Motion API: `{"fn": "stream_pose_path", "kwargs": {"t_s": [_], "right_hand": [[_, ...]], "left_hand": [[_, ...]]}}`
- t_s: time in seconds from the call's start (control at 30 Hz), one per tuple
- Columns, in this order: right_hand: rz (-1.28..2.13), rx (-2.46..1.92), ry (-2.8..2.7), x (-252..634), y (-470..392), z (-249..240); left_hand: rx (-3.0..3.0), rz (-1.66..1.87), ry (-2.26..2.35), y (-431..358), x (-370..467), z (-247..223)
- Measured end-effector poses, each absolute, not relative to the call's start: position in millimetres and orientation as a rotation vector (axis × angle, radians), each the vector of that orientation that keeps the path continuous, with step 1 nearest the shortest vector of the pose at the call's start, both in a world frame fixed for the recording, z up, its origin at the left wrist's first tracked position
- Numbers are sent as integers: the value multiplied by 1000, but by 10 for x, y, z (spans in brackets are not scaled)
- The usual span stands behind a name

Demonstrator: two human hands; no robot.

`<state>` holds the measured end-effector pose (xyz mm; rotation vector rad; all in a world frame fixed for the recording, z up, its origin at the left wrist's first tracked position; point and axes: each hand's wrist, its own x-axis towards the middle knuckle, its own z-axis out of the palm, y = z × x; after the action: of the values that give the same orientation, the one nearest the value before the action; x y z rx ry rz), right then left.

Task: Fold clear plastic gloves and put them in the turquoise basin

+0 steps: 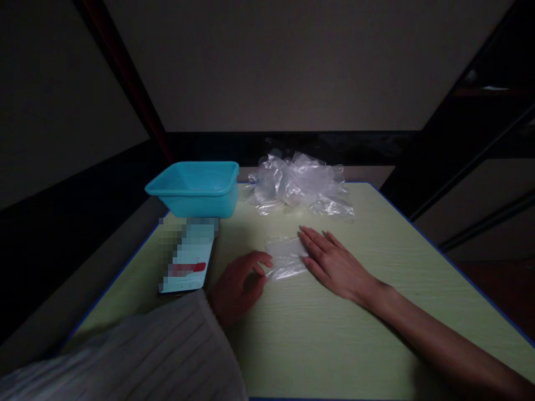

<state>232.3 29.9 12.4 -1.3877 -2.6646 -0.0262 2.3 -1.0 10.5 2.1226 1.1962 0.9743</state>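
Clear plastic film [286, 259] lies crosswise on the table [317, 345] — right hand [338, 268] open and flat over its right end, left hand [236, 284] curled narrow at its left — can't tell if it's pinching.

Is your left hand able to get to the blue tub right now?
Probably yes: the left hand isn't gripping anything that I can see, and the blue tub sits just beyond the phone. It would likely have to pass over or beside that phone.
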Motion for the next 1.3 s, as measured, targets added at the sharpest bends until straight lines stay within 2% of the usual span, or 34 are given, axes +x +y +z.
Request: {"fn": "stream_pose_path", "kwargs": {"t_s": [0.37, 0.7, 0.93, 1.3], "right_hand": [[14, -1401, -2649, 2349, 304, 31], [65, -1274, -2779, 2405, 313, 114], [63, -1176, -2715, 2344, 235, 149], [267, -1102, -2772, 2222, 201, 151]], "left_hand": [[2084, 959, 1237, -13, 40, 137], [2042, 1253, 1288, 42, 15, 194], [2180, 1210, 1214, 5, 25, 167], [2276, 1240, 1183, 3, 35, 132]]}}
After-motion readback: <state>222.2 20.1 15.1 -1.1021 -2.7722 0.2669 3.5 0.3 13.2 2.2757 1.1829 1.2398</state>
